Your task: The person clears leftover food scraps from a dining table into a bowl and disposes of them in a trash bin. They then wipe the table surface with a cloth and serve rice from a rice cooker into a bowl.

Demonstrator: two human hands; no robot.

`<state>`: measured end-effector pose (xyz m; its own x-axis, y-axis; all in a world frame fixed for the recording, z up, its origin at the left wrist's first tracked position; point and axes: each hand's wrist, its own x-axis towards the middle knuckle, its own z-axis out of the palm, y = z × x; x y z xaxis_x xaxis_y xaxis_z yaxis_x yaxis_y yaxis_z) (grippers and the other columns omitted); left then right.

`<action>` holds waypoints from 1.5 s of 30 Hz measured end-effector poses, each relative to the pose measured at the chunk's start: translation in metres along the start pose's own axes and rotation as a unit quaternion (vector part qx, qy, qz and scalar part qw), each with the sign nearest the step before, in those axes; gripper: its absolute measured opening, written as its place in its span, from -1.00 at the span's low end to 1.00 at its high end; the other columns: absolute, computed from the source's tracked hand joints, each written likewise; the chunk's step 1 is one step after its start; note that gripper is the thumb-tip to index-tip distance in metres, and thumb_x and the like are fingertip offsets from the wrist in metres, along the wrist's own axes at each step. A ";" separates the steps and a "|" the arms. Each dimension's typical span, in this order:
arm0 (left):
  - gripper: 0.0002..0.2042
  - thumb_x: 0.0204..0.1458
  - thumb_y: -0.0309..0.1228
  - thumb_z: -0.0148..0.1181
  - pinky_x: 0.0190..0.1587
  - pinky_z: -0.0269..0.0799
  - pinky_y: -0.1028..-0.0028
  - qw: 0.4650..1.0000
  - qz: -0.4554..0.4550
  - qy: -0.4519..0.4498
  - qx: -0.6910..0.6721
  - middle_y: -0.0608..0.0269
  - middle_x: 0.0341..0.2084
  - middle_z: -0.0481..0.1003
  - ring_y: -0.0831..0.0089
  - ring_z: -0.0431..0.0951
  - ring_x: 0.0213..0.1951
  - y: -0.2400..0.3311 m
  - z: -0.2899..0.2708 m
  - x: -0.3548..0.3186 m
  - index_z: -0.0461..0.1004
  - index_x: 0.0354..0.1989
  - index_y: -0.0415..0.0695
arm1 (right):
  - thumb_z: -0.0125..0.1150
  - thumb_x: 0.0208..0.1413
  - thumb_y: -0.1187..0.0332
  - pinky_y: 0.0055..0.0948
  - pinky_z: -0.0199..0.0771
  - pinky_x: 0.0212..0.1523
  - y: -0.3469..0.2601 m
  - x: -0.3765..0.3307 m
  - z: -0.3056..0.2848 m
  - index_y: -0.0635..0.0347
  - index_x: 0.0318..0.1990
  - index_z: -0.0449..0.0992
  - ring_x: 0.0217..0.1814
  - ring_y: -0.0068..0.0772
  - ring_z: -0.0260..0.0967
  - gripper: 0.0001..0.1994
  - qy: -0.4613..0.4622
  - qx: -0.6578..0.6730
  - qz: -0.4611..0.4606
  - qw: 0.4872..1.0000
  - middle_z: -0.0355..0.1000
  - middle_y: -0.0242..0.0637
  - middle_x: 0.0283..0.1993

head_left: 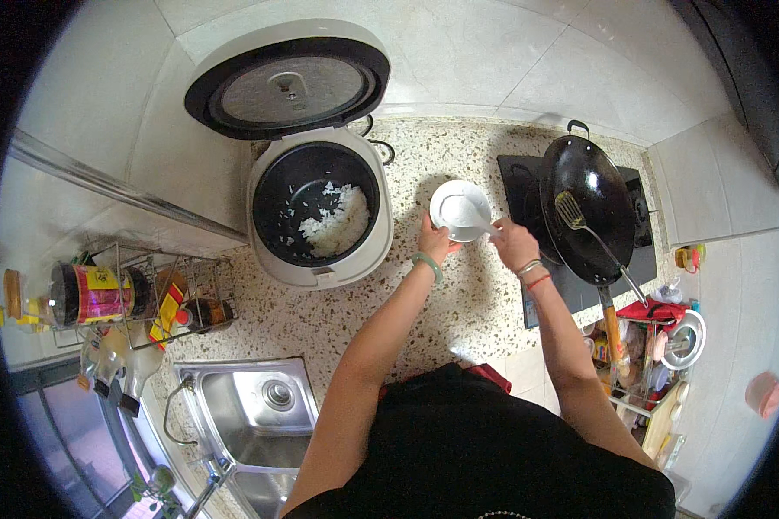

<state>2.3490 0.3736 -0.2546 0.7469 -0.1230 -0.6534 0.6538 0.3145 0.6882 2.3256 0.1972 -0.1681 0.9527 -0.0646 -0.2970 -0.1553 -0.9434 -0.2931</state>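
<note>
My left hand [435, 240] is closed on the near left rim of a small white bowl [439, 198], held above the speckled countertop. A pale rice paddle [486, 228] is gripped in my right hand [517, 247], its blade inside the bowl. Whether any rice lies in the bowl I cannot tell, as the blade and the bowl are both white. To the left stands a rice cooker [320, 278] with its lid [287, 86] raised. Cooked white rice [339, 223] is heaped on the right side of its dark pot, with loose grains stuck around it.
A black wok [590, 173] sits on the stove [539, 290] at the right, a slotted turner [593, 227] resting in it. Lower left is a steel sink [249, 394], with a wire rack [212, 277] of jars and bottles above it. A crowded shelf [645, 381] stands lower right.
</note>
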 end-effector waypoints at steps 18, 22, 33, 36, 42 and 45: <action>-0.47 0.20 -0.29 0.00 -0.38 0.52 0.47 0.992 0.099 -0.049 0.057 0.10 -0.22 0.44 0.42 0.51 -0.26 0.090 -0.089 -0.208 0.02 0.29 -0.14 | 0.12 -0.07 0.39 -0.34 0.47 -0.48 -0.268 0.014 -0.099 0.09 -0.36 0.50 -0.46 -0.30 0.52 -0.90 0.122 -0.235 -0.438 0.859 0.47 -0.30 -0.44; -0.34 0.19 -0.32 0.04 -0.43 0.46 0.47 0.984 0.149 0.000 0.095 0.18 -0.43 0.46 0.49 0.46 -0.44 0.107 -0.113 -0.219 -0.13 0.40 -0.07 | 0.13 -0.07 0.40 -0.38 0.49 -0.45 -0.289 0.033 -0.074 0.11 -0.38 0.52 -0.43 -0.33 0.54 -0.91 0.085 -0.320 -0.459 0.824 0.49 -0.28 -0.44; -0.29 0.19 -0.36 0.00 -0.37 0.43 0.52 0.976 0.118 -0.005 0.185 0.25 -0.36 0.47 0.60 0.42 -0.40 0.109 -0.124 -0.219 -0.25 0.44 0.14 | 0.20 -0.08 0.30 -0.17 0.53 -0.39 -0.254 0.061 -0.073 0.04 -0.42 0.60 -0.32 -0.09 0.54 -0.89 -0.075 -0.249 -0.387 0.885 0.53 -0.14 -0.43; -0.29 0.19 -0.36 0.00 -0.38 0.42 0.53 0.977 0.118 -0.006 0.175 0.28 -0.39 0.46 0.61 0.40 -0.43 0.109 -0.121 -0.219 -0.25 0.44 0.16 | 0.20 -0.05 0.26 -0.13 0.52 -0.38 -0.251 0.043 -0.054 -0.01 -0.40 0.59 -0.36 -0.03 0.52 -0.89 -0.103 -0.137 -0.397 0.902 0.52 -0.13 -0.45; -0.25 0.13 -0.32 0.09 -0.44 0.40 0.43 0.981 0.126 -0.006 0.148 0.25 -0.58 0.45 0.52 0.43 -0.54 0.118 -0.120 -0.223 -0.21 0.44 0.10 | 0.21 0.01 0.21 -0.16 0.52 -0.36 -0.282 0.027 -0.028 -0.03 -0.27 0.59 -0.35 -0.10 0.52 -0.84 -0.063 -0.093 -0.385 0.916 0.54 -0.18 -0.42; -0.27 0.15 -0.34 0.06 -0.44 0.40 0.47 0.982 0.114 -0.004 0.152 0.27 -0.52 0.45 0.55 0.42 -0.51 0.109 -0.126 -0.224 -0.20 0.44 0.15 | 0.18 -0.01 0.29 -0.19 0.52 -0.39 -0.286 0.021 -0.054 0.04 -0.31 0.58 -0.36 -0.11 0.54 -0.86 -0.058 -0.171 -0.389 0.903 0.54 -0.17 -0.40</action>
<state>2.2375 0.5540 -0.0730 0.8780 -0.0895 -0.4703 0.4749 0.0387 0.8792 2.4044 0.4477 -0.0419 0.7021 0.6767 -0.2219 0.6579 -0.7356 -0.1616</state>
